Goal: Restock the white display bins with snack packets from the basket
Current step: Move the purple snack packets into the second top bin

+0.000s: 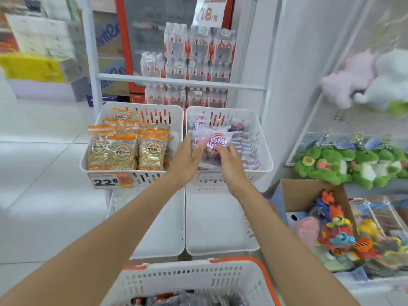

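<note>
Head view of a shop display. We see two upper white bins side by side: the left bin [100, 161] holds upright orange-topped packets [121, 149] and carries a price tag [106, 181] on its front wall. The right bin [266, 161] holds purple packets lying in a row along its right side.

Both arms reach forward over the right bin. The right hand [229, 166] grips a purple snack packet [218, 140] from below, its fingers curled over the lower edge. The left hand [187, 159] meets the same packet on its left side, with its fingers nearly straight against the wrapper and the thumb raised beside it. The packet sits above the bin's near half, tilted towards us.

Two lower white bins [218, 219] stand beneath the upper pair. At the bottom edge we find the basket [198, 279] – white, with an orange handle – and dark packets inside it, too blurred to identify.

To the right lie a cardboard box [309, 191] of coloured toys and green plush toys [326, 164].
</note>
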A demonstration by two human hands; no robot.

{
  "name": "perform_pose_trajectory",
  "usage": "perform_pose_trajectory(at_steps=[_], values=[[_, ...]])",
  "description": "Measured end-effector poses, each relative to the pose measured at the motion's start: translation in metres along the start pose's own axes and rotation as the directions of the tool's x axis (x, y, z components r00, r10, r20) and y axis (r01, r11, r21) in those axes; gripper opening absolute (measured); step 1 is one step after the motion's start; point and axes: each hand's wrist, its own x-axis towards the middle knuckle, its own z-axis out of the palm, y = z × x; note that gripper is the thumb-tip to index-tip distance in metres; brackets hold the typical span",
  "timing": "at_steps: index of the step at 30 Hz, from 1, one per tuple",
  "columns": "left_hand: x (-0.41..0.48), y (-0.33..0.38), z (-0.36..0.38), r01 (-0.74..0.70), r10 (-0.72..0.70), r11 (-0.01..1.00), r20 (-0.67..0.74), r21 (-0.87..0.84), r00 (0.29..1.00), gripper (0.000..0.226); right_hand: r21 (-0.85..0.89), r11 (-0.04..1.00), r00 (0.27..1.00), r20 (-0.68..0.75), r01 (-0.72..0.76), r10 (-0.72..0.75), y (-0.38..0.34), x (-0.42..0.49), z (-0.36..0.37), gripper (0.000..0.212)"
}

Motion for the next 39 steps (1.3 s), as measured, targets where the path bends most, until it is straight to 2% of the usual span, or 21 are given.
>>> perform_pose_trajectory(at_steps=[3,5,8,10,13,15,18,21,22,25,28,30,33,36,37,39], values=[[0.021,-0.032,0.005,-0.069,0.08,0.968,-0.035,0.243,0.996,0.024,-0.087,0.995,0.998,0.037,-0.056,0.06,0.006,0.037,0.007,0.017],[0.024,-0.054,0.011,-0.045,0.064,0.944,-0.046,0.328,0.997,0.033,-0.171,0.979,0.99,0.069,-0.11,0.123,0.018,0.052,0.012,0.011],[0.023,-0.07,0.018,-0.05,0.079,0.94,-0.073,0.339,0.994,0.055,-0.098,0.988,0.981,0.141,-0.118,0.131,0.035,0.064,0.017,0.04],[0.021,-0.071,0.022,-0.054,0.093,0.94,-0.103,0.336,0.99,0.066,-0.031,0.992,0.973,0.193,-0.121,0.125,0.04,0.066,0.016,0.049],[0.023,-0.081,0.024,-0.051,0.097,0.949,-0.135,0.31,0.986,0.08,0.083,0.985,0.982,0.127,-0.152,0.141,0.04,0.077,0.012,0.048],[0.024,-0.085,0.024,-0.022,0.063,0.957,-0.132,0.29,0.989,0.089,0.148,0.975,0.983,0.107,-0.167,0.152,0.036,0.084,0.012,0.063],[0.025,-0.087,0.022,0.027,0.006,0.966,-0.125,0.259,0.992,0.093,0.192,0.965,0.944,0.309,-0.178,0.113,0.026,0.089,0.015,0.082],[0.023,-0.087,0.022,-0.001,0.043,0.935,-0.11,0.354,0.993,0.087,0.102,0.985,0.938,0.333,-0.135,0.094,0.024,0.089,0.007,0.091],[0.021,-0.085,0.022,-0.003,0.044,0.932,-0.104,0.363,0.994,0.093,0.054,0.993,0.945,0.318,-0.106,0.084,0.028,0.087,0.001,0.087],[0.019,-0.083,0.021,0.004,0.03,0.936,-0.092,0.351,0.995,0.099,-0.135,0.991,0.96,0.278,0.001,0.037,0.035,0.072,-0.015,0.051],[0.02,-0.077,0.016,-0.001,0.025,0.96,-0.082,0.281,0.996,0.081,-0.32,0.943,0.971,0.239,0.09,-0.012,0.04,0.064,-0.017,0.04],[0.02,-0.073,0.015,-0.002,0.017,0.966,-0.054,0.258,0.998,0.068,-0.407,0.909,0.969,0.246,0.091,0.013,0.038,0.061,-0.014,0.042],[0.019,-0.073,0.013,0.007,-0.003,0.948,-0.015,0.319,1.0,0.053,-0.383,0.92,0.961,0.273,0.08,0.03,0.037,0.055,-0.015,0.034],[0.018,-0.071,0.011,0.014,-0.015,0.95,0.001,0.311,1.0,0.066,-0.391,0.92,0.962,0.265,0.039,0.072,0.04,0.051,-0.022,0.047],[0.017,-0.067,0.01,0.012,-0.014,0.959,0.005,0.282,1.0,0.071,-0.389,0.921,0.959,0.269,0.028,0.084,0.041,0.05,-0.024,0.042],[0.01,-0.06,0.009,0.024,-0.026,0.973,0.005,0.23,1.0,0.062,-0.325,0.945,0.957,0.284,0.034,0.063,0.04,0.044,-0.023,0.026]])
